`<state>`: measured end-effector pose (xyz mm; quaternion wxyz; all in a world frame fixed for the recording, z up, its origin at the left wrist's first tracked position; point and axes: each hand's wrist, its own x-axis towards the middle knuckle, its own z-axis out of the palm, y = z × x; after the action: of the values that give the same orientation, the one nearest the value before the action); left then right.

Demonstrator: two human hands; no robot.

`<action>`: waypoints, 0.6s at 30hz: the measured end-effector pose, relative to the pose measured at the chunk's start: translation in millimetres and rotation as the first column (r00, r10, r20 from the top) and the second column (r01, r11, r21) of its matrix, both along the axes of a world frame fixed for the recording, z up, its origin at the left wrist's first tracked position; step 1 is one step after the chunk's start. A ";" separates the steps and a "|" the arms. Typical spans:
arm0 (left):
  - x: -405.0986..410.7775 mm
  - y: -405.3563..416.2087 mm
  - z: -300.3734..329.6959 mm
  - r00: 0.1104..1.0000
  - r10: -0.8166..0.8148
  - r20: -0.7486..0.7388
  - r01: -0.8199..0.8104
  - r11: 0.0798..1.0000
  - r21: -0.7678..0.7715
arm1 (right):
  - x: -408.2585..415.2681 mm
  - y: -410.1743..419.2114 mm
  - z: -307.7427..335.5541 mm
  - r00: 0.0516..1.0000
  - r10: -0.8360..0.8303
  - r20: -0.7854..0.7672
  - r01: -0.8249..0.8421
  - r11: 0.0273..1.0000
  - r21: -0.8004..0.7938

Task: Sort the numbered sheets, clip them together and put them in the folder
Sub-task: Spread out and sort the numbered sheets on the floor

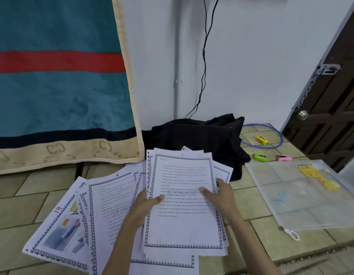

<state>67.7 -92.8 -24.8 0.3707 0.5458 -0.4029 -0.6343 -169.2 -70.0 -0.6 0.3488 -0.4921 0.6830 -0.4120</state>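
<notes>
In the head view, the left hand [147,203] and right hand [221,195] are both gripping a stack of sheets [182,205] topped by page 1, while loose pages [104,211] are lying fanned on the tiled floor [23,205]. The uneven stack could be slipping askew and mixing its order. The clear folder [311,197] is lying to the right, near staplers [260,157], a dark bag [192,133], a hanging blanket [59,86] and a door [335,108].

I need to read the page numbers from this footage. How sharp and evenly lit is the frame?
Head view: soft, even indoor light without glare; handwritten 6 and 14 are readable, printed text on the held stack is blurred; wide-angle distortion bends the door.
</notes>
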 end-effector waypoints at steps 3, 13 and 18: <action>-3.3 -2.0 6.2 0.991 -0.070 -0.110 0.071 0.997 0.006 | -12.7 1.9 13.1 0.969 0.052 0.243 -0.064 0.997 0.042; -71.7 -7.5 22.4 0.998 -0.040 -0.046 0.033 0.989 -0.145 | -89.6 11.1 28.2 0.954 -0.295 -0.052 0.296 0.955 0.005; -62.4 -6.4 -0.4 0.712 0.079 0.698 0.298 0.866 -0.402 | -134.5 17.6 12.3 0.792 -0.456 -0.407 0.516 0.855 0.046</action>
<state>5.2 -99.1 -25.2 0.2775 0.6055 -0.6906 -0.2820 -303.7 -52.5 11.7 0.1282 -0.3416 0.8707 -0.3299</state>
